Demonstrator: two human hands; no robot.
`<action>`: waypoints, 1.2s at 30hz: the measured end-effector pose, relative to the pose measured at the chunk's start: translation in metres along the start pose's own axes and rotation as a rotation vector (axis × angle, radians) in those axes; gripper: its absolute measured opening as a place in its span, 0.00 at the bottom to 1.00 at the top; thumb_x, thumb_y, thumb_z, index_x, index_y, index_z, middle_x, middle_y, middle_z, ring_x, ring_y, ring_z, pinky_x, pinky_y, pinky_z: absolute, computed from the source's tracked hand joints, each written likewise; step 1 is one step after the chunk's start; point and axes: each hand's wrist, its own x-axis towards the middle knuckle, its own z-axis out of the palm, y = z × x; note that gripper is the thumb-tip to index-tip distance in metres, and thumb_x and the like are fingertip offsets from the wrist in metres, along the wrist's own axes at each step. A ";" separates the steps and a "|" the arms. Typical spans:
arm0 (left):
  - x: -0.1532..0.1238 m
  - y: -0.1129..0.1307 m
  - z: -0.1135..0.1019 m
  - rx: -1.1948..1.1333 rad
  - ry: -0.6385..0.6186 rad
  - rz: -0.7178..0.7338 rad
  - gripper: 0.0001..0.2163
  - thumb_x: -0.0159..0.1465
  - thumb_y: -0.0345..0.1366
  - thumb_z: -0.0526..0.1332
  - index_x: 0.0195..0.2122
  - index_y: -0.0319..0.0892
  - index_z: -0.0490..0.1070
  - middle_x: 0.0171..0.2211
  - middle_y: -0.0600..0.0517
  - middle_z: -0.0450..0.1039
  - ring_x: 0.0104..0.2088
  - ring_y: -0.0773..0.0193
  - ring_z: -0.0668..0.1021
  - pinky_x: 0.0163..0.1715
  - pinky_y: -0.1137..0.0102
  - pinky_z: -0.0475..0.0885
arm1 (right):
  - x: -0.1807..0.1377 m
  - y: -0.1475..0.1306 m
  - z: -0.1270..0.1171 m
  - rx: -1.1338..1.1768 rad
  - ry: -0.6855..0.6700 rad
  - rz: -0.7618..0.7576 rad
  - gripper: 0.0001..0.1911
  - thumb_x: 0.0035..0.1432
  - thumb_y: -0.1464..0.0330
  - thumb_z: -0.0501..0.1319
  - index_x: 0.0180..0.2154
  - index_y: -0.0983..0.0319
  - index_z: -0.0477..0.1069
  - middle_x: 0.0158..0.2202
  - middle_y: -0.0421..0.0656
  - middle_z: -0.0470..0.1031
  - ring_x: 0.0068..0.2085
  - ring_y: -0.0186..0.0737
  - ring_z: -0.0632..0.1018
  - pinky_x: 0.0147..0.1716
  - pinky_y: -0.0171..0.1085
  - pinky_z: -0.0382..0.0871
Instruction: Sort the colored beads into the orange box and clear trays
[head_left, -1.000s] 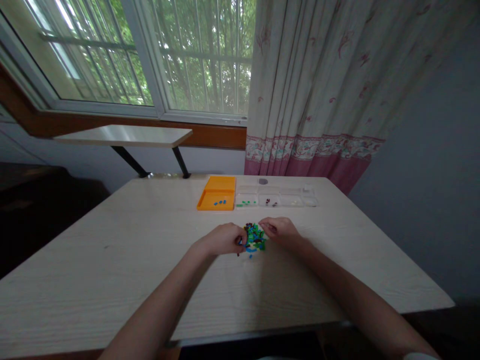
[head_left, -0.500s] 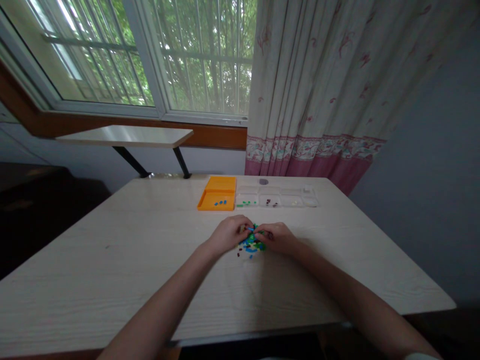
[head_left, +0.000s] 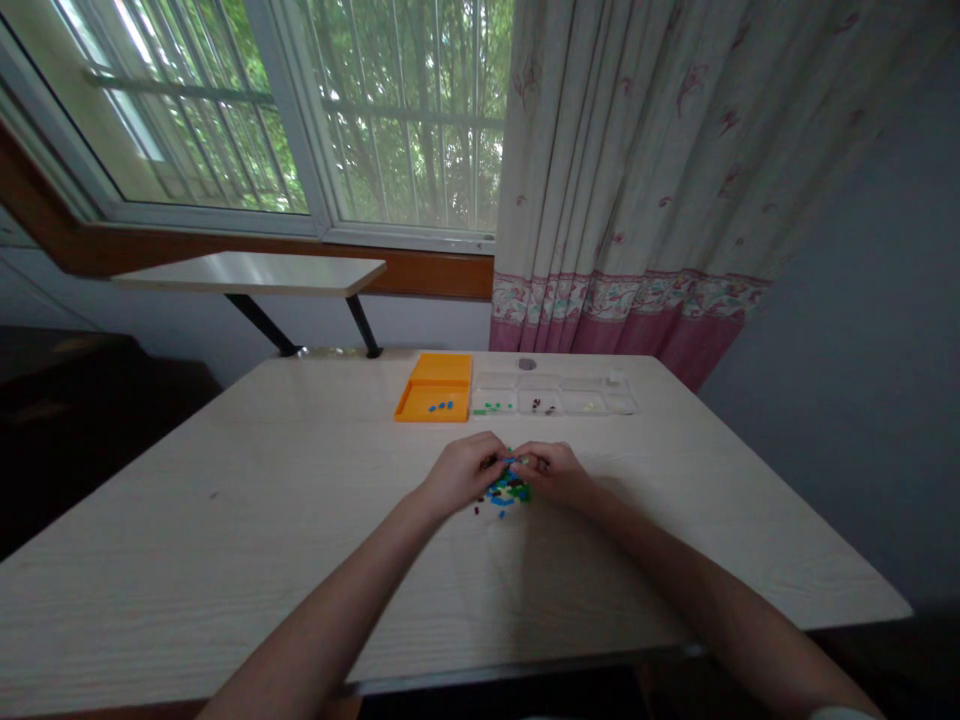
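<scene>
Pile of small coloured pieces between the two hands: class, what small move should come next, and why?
Probably lift one blue piece from the pile and carry it to the orange tray, which already holds blue pieces. The left hand and right hand meet over the pile, seemingly pinching something blue.

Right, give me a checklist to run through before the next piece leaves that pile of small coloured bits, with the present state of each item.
1. Both hands at the pile: ok. Left hand and right hand meet over it.
2. A piece pinched: cannot tell. A blue bit shows between the fingertips, but the grip is too small to read.
3. Orange tray open, with blue pieces in it: ok.
4. Clear divided box open: ok. Green pieces lie in one left cell, dark ones in the next.
5. Path from pile to containers across the table: ok, nothing lies between.
</scene>
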 end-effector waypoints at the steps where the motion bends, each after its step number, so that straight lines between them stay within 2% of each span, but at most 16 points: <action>1: 0.000 0.000 0.000 -0.003 0.004 0.010 0.05 0.58 0.32 0.55 0.31 0.40 0.70 0.27 0.54 0.68 0.27 0.71 0.68 0.26 0.77 0.61 | 0.000 0.001 0.001 0.014 0.001 0.009 0.14 0.53 0.61 0.56 0.33 0.64 0.73 0.16 0.35 0.62 0.18 0.26 0.61 0.18 0.26 0.53; 9: 0.000 -0.001 -0.003 -0.068 0.064 0.004 0.07 0.56 0.32 0.57 0.36 0.42 0.70 0.32 0.53 0.70 0.27 0.71 0.69 0.27 0.77 0.64 | 0.001 0.000 -0.004 -0.045 0.060 0.032 0.13 0.53 0.61 0.56 0.34 0.62 0.73 0.16 0.35 0.64 0.18 0.27 0.62 0.18 0.26 0.55; 19: 0.000 -0.003 -0.005 -0.028 0.108 0.032 0.06 0.56 0.34 0.58 0.34 0.42 0.71 0.30 0.53 0.70 0.26 0.71 0.70 0.28 0.76 0.65 | 0.001 0.005 -0.006 -0.246 0.092 -0.093 0.14 0.55 0.59 0.54 0.36 0.60 0.73 0.20 0.38 0.71 0.21 0.28 0.68 0.26 0.27 0.60; 30: 0.000 -0.003 -0.003 -0.040 0.150 0.076 0.05 0.56 0.34 0.58 0.33 0.41 0.71 0.29 0.53 0.70 0.25 0.72 0.69 0.25 0.77 0.64 | 0.000 0.001 -0.008 -0.262 0.095 -0.137 0.15 0.56 0.59 0.53 0.37 0.60 0.72 0.20 0.38 0.71 0.21 0.29 0.69 0.26 0.27 0.60; 32: 0.000 -0.003 -0.006 -0.034 0.225 0.078 0.05 0.57 0.34 0.58 0.33 0.41 0.70 0.28 0.53 0.70 0.24 0.72 0.68 0.24 0.77 0.63 | 0.000 0.002 -0.010 -0.260 0.090 -0.109 0.15 0.57 0.60 0.52 0.38 0.60 0.72 0.21 0.38 0.71 0.21 0.29 0.69 0.25 0.27 0.60; 36: 0.000 0.001 -0.014 0.002 0.549 0.073 0.04 0.56 0.34 0.59 0.32 0.40 0.70 0.25 0.53 0.69 0.20 0.74 0.65 0.20 0.78 0.62 | 0.003 0.012 -0.015 -0.307 0.045 -0.046 0.15 0.58 0.62 0.50 0.37 0.61 0.72 0.21 0.39 0.71 0.21 0.29 0.68 0.24 0.28 0.58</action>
